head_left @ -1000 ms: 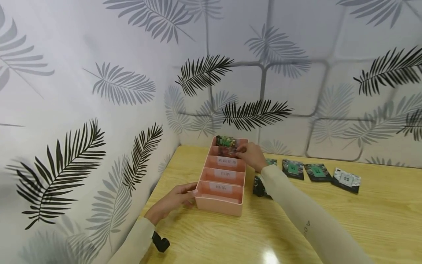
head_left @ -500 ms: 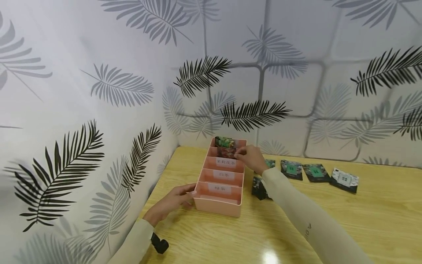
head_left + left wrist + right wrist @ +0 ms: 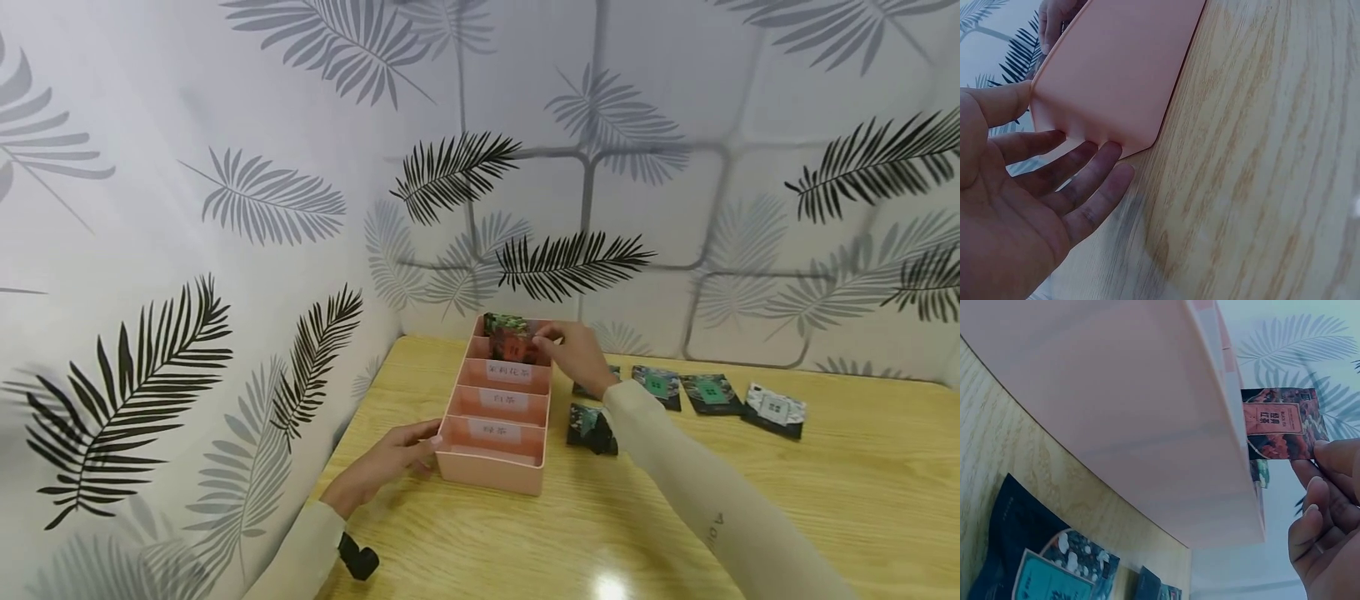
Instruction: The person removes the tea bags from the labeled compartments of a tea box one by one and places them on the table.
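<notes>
Between thumb and fingers my right hand pinches the edge of a red-and-black tea sachet. The sachet stands upright, partly above the rim of a pink divided box, at its second compartment from the back. Behind it, a green-patterned sachet pokes out of the rearmost compartment. My left hand touches the box's near left corner, its fingertips against the outer wall and its thumb at the rim. Paper labels with handwriting mark the dividers in the nearer compartments. The lower part of the held sachet is hidden in the head view.
Several dark sachets lie on the wooden table right of the box, among them a green-labelled one and a white-topped one. Another dark sachet lies close to the box. A leaf-patterned wall covering stands behind and left.
The red-and-black sachet has risen slightly out of the compartment in my right hand, so more of its face shows. My left hand stays at the box's corner.
</notes>
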### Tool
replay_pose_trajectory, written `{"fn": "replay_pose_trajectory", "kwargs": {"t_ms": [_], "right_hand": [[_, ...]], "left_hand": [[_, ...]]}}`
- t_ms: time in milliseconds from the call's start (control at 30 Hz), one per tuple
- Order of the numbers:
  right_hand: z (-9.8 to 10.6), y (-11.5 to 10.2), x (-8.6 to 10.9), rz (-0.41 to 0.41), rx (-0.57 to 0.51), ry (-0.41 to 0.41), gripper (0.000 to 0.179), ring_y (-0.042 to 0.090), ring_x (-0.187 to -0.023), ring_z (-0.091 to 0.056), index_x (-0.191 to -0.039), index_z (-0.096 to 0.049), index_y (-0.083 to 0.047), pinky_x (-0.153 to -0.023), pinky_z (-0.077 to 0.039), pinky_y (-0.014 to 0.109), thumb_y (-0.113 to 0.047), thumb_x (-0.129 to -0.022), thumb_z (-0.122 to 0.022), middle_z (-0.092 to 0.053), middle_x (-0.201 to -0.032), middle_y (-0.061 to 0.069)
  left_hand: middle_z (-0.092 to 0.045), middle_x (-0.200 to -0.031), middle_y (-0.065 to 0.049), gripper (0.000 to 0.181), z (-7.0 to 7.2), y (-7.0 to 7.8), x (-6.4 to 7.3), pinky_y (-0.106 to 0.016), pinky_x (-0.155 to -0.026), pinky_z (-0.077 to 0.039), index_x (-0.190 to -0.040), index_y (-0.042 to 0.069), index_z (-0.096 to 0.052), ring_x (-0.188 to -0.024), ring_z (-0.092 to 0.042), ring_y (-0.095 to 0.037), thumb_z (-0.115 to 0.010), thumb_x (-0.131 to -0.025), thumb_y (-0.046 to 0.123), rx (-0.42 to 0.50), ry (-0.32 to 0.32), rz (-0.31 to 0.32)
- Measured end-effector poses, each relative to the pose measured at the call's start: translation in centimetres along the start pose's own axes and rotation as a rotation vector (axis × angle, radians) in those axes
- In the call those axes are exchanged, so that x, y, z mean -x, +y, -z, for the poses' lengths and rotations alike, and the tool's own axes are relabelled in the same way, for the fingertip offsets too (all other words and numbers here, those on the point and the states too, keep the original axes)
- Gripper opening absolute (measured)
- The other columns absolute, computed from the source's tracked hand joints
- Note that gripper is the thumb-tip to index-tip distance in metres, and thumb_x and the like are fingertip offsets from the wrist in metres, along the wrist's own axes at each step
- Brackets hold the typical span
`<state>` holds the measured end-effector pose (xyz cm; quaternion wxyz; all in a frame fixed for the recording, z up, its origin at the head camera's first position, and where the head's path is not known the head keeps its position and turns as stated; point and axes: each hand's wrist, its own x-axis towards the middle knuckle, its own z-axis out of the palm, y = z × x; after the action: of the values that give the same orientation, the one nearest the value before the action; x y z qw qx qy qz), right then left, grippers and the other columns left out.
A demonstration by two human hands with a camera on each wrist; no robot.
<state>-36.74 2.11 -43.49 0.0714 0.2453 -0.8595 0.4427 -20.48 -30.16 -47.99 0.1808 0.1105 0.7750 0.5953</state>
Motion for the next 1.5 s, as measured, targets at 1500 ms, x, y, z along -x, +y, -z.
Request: {"fn": "replay_pose_trajectory", "kwargs": {"t_ms": [1500], "right_hand": [[9.6,3.5,8.6,-0.012,0.075,0.044,0.02,0.018,-0.058,-0.045,-0.107,-0.076,-0.014,-0.055,-0.038,0.033,-0.031,-0.103,-0.067,-0.07,-0.091,0.001]], "left_hand": [[-0.044,-0.157,-0.02,0.061,-0.2,-0.1,-0.1,-0.054,-0.103,-0.049,-0.161,0.005,-0.032,-0.117,-0.063,-0.028,-0.049,-0.111,0.035,0.013,-0.006,-0.018]]}}
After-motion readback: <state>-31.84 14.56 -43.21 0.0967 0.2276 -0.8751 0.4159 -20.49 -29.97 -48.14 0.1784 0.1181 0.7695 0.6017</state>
